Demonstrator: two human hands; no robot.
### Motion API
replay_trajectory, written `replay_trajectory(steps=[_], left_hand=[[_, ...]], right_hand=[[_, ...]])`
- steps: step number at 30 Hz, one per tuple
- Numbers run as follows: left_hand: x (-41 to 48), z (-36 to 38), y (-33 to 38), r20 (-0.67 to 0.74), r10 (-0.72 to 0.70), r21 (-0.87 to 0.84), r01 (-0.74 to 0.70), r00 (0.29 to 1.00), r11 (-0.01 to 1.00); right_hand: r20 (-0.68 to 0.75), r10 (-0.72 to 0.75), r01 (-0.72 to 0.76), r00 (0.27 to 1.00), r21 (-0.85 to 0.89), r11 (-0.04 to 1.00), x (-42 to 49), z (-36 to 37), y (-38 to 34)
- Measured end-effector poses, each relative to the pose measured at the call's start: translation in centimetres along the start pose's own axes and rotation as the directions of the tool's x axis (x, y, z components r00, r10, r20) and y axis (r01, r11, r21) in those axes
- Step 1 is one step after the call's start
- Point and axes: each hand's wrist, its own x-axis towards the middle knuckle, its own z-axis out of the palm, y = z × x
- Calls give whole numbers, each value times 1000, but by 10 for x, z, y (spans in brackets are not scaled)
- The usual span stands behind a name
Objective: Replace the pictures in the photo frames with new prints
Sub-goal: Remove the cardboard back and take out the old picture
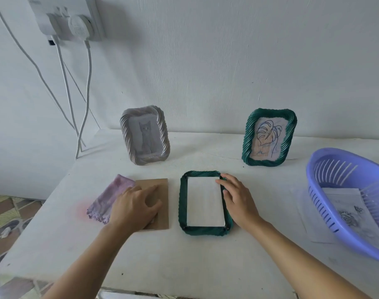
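Dark green rope-patterned plastic frame (183, 212) lies face-down with a white print sheet (203, 201) seated in it, back uncovered. Right hand (236, 199) rests slack on its rim with straight fingers, gripping nothing. Left hand (136, 203) presses flat on the brown cardboard backing board (162, 186), unclenched. Beyond both hands stand a grey-white cat frame (144, 135) and a green leaf-drawing frame (268, 137). I can't tell whether these are done. Likely left: refit the backing.

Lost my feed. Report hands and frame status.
Left hand rests on backing board. Right hand touches face-down green frame, white sheet inside. Purple cloth beside board.
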Motion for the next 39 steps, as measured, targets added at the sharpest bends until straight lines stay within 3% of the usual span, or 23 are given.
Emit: replay_trajectory(steps=[6,10,19,26,30,35,39], left_hand=[[1,36,-8,-221,113,83,-97,969,992],[-1,38,-5,-275,140,73,-125,951,989],[9,53,26,-236,297,-74,-322,925,944],[8,57,28,-224,313,-71,-336,923,939],[15,46,40,-209,212,-139,-244,955,960],[31,36,65,-120,222,-79,-232,968,970],[34,46,73,-65,197,-9,-198,978,980]], right_hand=[[-1,-10,10,1000,-45,999,-2,1,1],[8,8,-8,1000,-39,999,-3,0,0],[6,-1,1,1000,-2,1000,-1,-4,0],[-60,78,-77,995,27,997,-4,-8,0],[-48,102,-101,994,14,995,-2,-6,-4],[27,99,-99,995,-12,995,-1,-12,-9],[107,56,-39,993,-148,988,11,-20,-12]])
